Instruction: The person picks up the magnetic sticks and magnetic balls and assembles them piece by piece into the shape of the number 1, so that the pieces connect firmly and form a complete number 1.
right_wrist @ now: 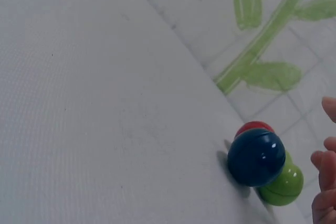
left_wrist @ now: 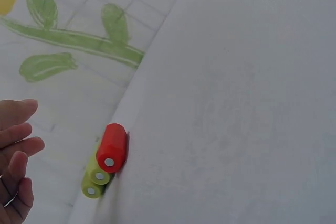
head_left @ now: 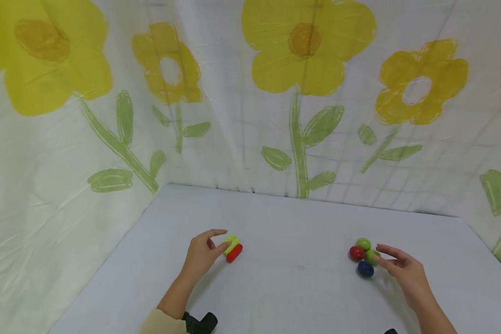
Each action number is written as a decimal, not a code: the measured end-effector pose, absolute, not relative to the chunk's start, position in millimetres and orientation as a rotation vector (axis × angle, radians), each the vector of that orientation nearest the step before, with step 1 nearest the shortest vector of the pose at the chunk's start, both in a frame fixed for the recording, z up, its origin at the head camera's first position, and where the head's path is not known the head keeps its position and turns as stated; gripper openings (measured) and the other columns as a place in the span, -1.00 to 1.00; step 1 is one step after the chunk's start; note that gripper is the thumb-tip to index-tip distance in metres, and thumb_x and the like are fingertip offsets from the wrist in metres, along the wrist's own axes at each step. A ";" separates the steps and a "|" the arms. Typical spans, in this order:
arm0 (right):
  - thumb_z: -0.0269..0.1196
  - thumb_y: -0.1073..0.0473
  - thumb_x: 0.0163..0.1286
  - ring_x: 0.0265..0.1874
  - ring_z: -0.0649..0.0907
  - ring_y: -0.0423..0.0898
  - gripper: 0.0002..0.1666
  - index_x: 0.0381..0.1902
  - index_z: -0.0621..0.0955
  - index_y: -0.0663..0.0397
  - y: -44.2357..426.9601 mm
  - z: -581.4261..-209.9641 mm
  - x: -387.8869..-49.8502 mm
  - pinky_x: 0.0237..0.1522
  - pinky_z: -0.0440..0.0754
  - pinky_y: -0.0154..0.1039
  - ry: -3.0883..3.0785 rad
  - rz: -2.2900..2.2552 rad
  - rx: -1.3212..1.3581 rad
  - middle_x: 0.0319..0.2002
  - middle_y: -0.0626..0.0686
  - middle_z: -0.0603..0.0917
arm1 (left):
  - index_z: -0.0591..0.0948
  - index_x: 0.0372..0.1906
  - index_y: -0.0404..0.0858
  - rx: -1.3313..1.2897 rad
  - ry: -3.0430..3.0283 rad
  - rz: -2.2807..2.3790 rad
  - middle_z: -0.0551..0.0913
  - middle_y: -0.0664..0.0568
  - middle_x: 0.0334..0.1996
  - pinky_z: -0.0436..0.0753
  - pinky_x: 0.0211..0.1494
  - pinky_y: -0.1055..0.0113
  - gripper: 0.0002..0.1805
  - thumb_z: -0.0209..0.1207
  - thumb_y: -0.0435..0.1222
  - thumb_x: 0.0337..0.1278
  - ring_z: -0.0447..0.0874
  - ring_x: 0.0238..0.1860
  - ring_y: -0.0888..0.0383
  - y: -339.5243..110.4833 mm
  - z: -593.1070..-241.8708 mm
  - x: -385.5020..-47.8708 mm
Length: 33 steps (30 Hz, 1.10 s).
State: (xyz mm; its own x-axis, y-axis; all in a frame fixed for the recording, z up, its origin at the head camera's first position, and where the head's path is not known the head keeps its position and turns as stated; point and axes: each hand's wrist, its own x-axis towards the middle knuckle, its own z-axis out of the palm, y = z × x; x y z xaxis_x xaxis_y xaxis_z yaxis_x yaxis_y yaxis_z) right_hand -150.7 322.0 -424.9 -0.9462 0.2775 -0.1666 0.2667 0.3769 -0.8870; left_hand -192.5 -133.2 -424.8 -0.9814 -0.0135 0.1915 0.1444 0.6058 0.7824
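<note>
- On the left of the table (head_left: 292, 241), my left hand (head_left: 202, 253) is at three small cylinders lying on their sides in a slanted row.
- Row order: far yellow-green cylinder (head_left: 232, 237), middle yellow-green cylinder (head_left: 235, 243), red cylinder (head_left: 234, 253) on the near right. All close together, long axes running near-left to far-right. Pale round discs on their ends in the left wrist view.
- Left hand state: thumb and index apart, other fingers loosely bent. In the head view the thumb tip overlaps the yellow-green pair; left wrist view shows a gap between fingers and cylinders. Can't tell if the thumb touches.
- On the right of the table, my right hand (head_left: 407, 273) is just right of four glossy balls in a tight cluster.
- Cluster: far green ball (head_left: 363, 243), red ball (head_left: 356, 253) on the left, right green ball (head_left: 371, 255), blue ball (head_left: 365, 269) nearest me.
- Right hand state: thumb and index apart, reaching left to the right green ball. Thumb tip overlaps its edge in the head view; right wrist view shows a gap. Contact: can't tell.
- Cream sleeve (head_left: 163, 323) and a black wrist device (head_left: 202, 323) on my left arm.
- Behind the far edge: white sheet (head_left: 225, 153) with yellow flowers (head_left: 271, 69) and green stems (head_left: 297, 144).
</note>
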 end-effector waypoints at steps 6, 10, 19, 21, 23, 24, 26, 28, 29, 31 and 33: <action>0.34 -0.05 0.15 -0.40 0.50 -0.41 -0.57 0.01 0.60 -0.25 322.4 -433.8 -147.2 -0.32 0.48 -0.46 -2.571 1.730 -0.439 -0.35 -0.61 0.54 | 0.69 -0.14 -0.16 -0.056 -2.609 -1.544 0.34 0.11 -0.74 0.24 -0.62 0.49 -0.70 0.36 -0.25 -0.08 0.23 -0.65 0.27 -133.1 -438.8 -193.6; 0.35 0.03 0.16 -0.42 0.50 -0.37 -0.62 -0.02 0.63 -0.21 322.6 -440.1 -144.9 -0.35 0.45 -0.45 -2.589 1.722 -0.379 -0.42 -0.43 0.60 | 0.68 -0.14 -0.17 -0.082 -2.608 -1.611 0.30 0.12 -0.76 0.22 -0.62 0.49 -0.71 0.36 -0.27 -0.07 0.21 -0.66 0.29 -130.6 -447.2 -194.7; 0.35 0.03 0.15 -0.46 0.49 -0.32 -0.51 0.03 0.60 0.07 320.5 -447.3 -144.9 -0.50 0.35 -0.33 -2.636 1.639 -0.313 -0.46 -0.28 0.60 | 0.70 -0.20 -0.21 -0.101 -2.595 -1.652 0.34 0.11 -0.71 0.26 -0.59 0.49 -0.74 0.37 -0.33 -0.10 0.26 -0.63 0.30 -125.8 -457.7 -195.0; 0.35 0.02 0.15 -0.47 0.48 -0.30 -0.48 0.05 0.59 0.11 320.5 -448.2 -144.5 -0.51 0.35 -0.33 -2.653 1.623 -0.317 -0.45 -0.26 0.60 | 0.70 -0.21 -0.22 -0.100 -2.600 -1.653 0.35 0.11 -0.71 0.25 -0.58 0.49 -0.75 0.37 -0.33 -0.11 0.26 -0.63 0.31 -125.5 -459.8 -194.9; 0.35 0.01 0.15 -0.47 0.48 -0.29 -0.46 0.06 0.58 0.14 320.4 -448.8 -144.4 -0.53 0.34 -0.32 -2.664 1.608 -0.317 -0.43 -0.27 0.58 | 0.71 -0.23 -0.22 -0.097 -2.607 -1.643 0.37 0.10 -0.70 0.26 -0.57 0.50 -0.76 0.37 -0.33 -0.11 0.27 -0.63 0.31 -125.5 -461.3 -194.8; 0.34 0.00 0.16 -0.47 0.47 -0.28 -0.45 0.07 0.57 0.15 320.2 -448.8 -144.3 -0.53 0.34 -0.31 -2.669 1.600 -0.317 -0.43 -0.30 0.57 | 0.71 -0.23 -0.22 -0.095 -2.609 -1.637 0.39 0.09 -0.70 0.26 -0.58 0.50 -0.77 0.37 -0.34 -0.11 0.28 -0.63 0.31 -125.4 -461.8 -194.7; 0.34 0.00 0.16 -0.47 0.47 -0.28 -0.43 0.08 0.56 0.18 319.9 -449.1 -144.4 -0.53 0.34 -0.31 -2.670 1.593 -0.309 -0.40 -0.33 0.55 | 0.71 -0.24 -0.22 -0.096 -2.613 -1.620 0.41 0.08 -0.69 0.27 -0.57 0.50 -0.78 0.37 -0.34 -0.11 0.29 -0.62 0.30 -125.5 -462.7 -194.3; 0.34 0.00 0.16 -0.47 0.47 -0.28 -0.43 0.08 0.56 0.19 320.0 -449.7 -144.6 -0.54 0.36 -0.32 -2.669 1.589 -0.306 -0.39 -0.38 0.54 | 0.72 -0.25 -0.22 -0.093 -2.616 -1.613 0.43 0.07 -0.68 0.28 -0.57 0.50 -0.78 0.37 -0.34 -0.11 0.30 -0.62 0.30 -125.7 -463.3 -194.1; 0.34 0.00 0.16 -0.46 0.47 -0.29 -0.43 0.08 0.56 0.19 320.0 -449.9 -144.6 -0.54 0.36 -0.32 -2.668 1.593 -0.307 -0.37 -0.40 0.53 | 0.72 -0.25 -0.21 -0.092 -2.616 -1.610 0.44 0.07 -0.67 0.29 -0.57 0.50 -0.79 0.37 -0.34 -0.12 0.31 -0.62 0.30 -125.8 -463.7 -194.1; 0.34 0.00 0.16 -0.47 0.47 -0.29 -0.44 0.06 0.57 0.17 320.2 -450.7 -144.7 -0.55 0.37 -0.32 -2.663 1.603 -0.307 -0.37 -0.40 0.53 | 0.72 -0.26 -0.21 -0.100 -2.617 -1.601 0.44 0.07 -0.67 0.29 -0.57 0.50 -0.79 0.37 -0.35 -0.12 0.31 -0.61 0.30 -126.1 -464.3 -193.8; 0.35 0.00 0.15 -0.49 0.47 -0.28 -0.45 0.06 0.58 0.15 320.4 -451.2 -144.5 -0.55 0.37 -0.32 -2.661 1.610 -0.311 -0.39 -0.39 0.54 | 0.72 -0.26 -0.21 -0.111 -2.615 -1.587 0.45 0.08 -0.67 0.29 -0.57 0.50 -0.79 0.37 -0.35 -0.12 0.31 -0.61 0.30 -125.9 -464.4 -193.6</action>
State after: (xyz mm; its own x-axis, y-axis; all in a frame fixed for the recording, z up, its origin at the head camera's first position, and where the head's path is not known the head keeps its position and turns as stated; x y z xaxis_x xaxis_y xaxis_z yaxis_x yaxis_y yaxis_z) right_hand -144.5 320.4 -451.2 -0.9801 0.1771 -0.0892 0.1612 0.4496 -0.8786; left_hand -193.6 -125.9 -464.4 -0.9941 0.0204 0.1062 0.1036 0.4605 0.8816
